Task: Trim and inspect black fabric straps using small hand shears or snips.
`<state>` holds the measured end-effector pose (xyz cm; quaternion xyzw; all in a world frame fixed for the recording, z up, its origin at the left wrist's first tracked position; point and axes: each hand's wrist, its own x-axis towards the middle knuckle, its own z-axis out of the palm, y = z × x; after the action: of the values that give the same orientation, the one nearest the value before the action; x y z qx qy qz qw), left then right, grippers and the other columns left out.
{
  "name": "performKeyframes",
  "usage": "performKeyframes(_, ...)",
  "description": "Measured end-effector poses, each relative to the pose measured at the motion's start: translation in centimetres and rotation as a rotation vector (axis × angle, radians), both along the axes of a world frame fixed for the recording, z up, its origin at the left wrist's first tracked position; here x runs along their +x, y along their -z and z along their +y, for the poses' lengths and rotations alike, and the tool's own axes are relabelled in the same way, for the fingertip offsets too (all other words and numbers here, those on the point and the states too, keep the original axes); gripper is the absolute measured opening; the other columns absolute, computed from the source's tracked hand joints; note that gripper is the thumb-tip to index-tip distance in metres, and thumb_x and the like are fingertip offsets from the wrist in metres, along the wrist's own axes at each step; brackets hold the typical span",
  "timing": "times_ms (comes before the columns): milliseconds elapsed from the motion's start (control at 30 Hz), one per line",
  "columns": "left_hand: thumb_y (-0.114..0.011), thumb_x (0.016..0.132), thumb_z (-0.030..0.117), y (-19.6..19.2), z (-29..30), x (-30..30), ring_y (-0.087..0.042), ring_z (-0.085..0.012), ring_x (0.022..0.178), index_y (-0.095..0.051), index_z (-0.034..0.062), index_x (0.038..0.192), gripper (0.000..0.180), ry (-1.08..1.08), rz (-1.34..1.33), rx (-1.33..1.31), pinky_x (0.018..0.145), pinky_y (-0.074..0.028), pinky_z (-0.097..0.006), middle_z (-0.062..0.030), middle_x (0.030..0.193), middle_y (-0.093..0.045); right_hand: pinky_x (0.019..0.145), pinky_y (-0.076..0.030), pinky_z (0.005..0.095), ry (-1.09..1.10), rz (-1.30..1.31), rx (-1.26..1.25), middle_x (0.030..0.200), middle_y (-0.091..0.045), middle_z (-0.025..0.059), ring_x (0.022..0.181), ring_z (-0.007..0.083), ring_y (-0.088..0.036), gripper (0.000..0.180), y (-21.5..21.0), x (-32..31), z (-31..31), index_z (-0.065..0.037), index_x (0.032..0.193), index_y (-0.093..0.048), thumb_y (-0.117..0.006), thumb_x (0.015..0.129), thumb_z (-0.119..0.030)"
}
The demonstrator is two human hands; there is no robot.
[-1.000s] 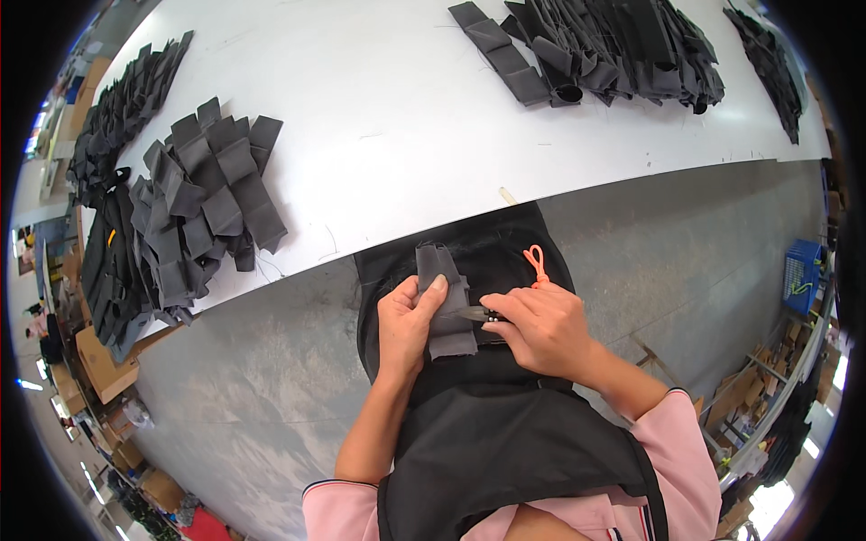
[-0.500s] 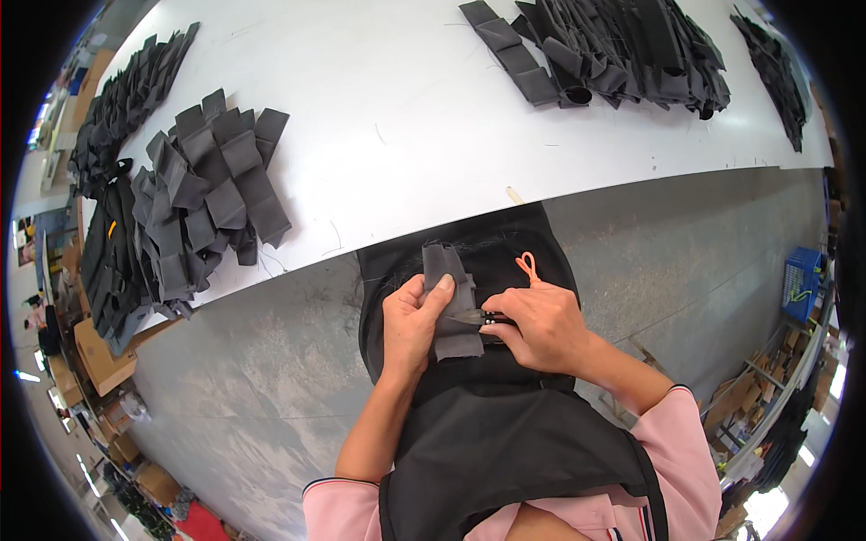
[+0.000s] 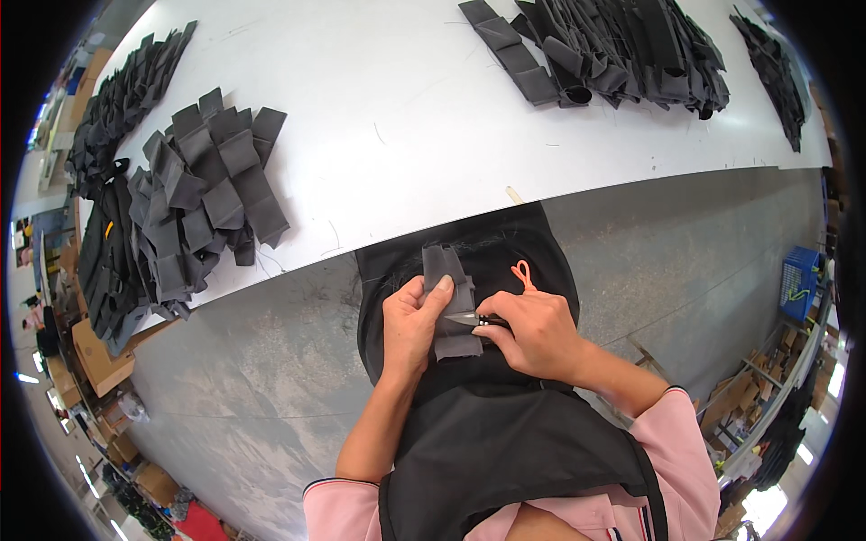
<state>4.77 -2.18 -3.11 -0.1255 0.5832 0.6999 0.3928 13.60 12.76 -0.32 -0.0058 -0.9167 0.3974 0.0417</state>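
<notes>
Over my lap, my left hand (image 3: pixel 417 317) pinches a dark grey fabric strip (image 3: pixel 458 346) between thumb and fingers, its layers folded on one another. My right hand (image 3: pixel 539 329) is closed around small thread snips (image 3: pixel 465 318), whose metal blades point left and lie across the strip close to my left thumb. Most of the snips' handle is hidden in my palm. From the top of that hand sticks out an orange cord loop (image 3: pixel 522 273). Under both hands is a black apron (image 3: pixel 519 424) with loose threads on it.
A white table (image 3: pixel 379 135) spans the far side, its edge just beyond my lap. On it lie a left pile of grey fabric strips (image 3: pixel 216 180), a right pile (image 3: pixel 622 54) and a far-right bundle (image 3: pixel 774 81). A blue crate (image 3: pixel 799 284) stands at right, a cardboard box (image 3: pixel 101 356) at left.
My right hand has shifted slightly left with the snips, and the blades reach further across the strip. My left hand and the strip stay nearly still.
</notes>
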Motion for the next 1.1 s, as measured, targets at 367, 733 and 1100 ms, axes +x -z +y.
performKeyframes(367,-0.059,0.091,0.018,0.2,-0.3,-0.9,-0.061,-0.0097,0.071,-0.062,-0.0006,0.095,0.019,-0.036,-0.195,0.093,0.066,-0.049,-0.023,-0.0060,0.086,-0.066,0.054,-0.045,0.0232,0.307,-0.069,-0.548,0.071,-0.063,0.0052,0.060,0.0098,-0.058,0.022,-0.2,1.0,-0.2,-0.002,0.091,-0.059,-0.073,0.076,-0.007)
performKeyframes(733,-0.058,0.092,0.025,1.2,-0.5,-1.5,-0.064,-0.0135,0.071,-0.060,0.0016,0.100,0.025,-0.073,-0.402,0.248,0.062,-0.053,-0.027,-0.0055,0.089,-0.065,0.068,-0.047,0.0230,0.238,-0.225,-0.590,0.079,-0.064,0.0057,0.071,0.0099,-0.061,0.022,-0.2,0.3,0.1,0.000,0.096,-0.056,-0.069,0.078,-0.001)
performKeyframes(1100,-0.052,0.094,0.030,-4.2,-4.1,-7.5,-0.056,-0.0189,0.064,-0.051,0.0005,0.095,0.029,-0.137,0.580,0.231,0.061,-0.047,-0.029,-0.0133,0.075,-0.057,0.058,-0.039,0.0219,0.272,-0.237,-0.779,0.072,-0.056,0.0007,0.063,0.0049,-0.049,0.013,0.9,-1.9,3.2,-0.001,0.096,-0.058,-0.061,0.087,-0.010)
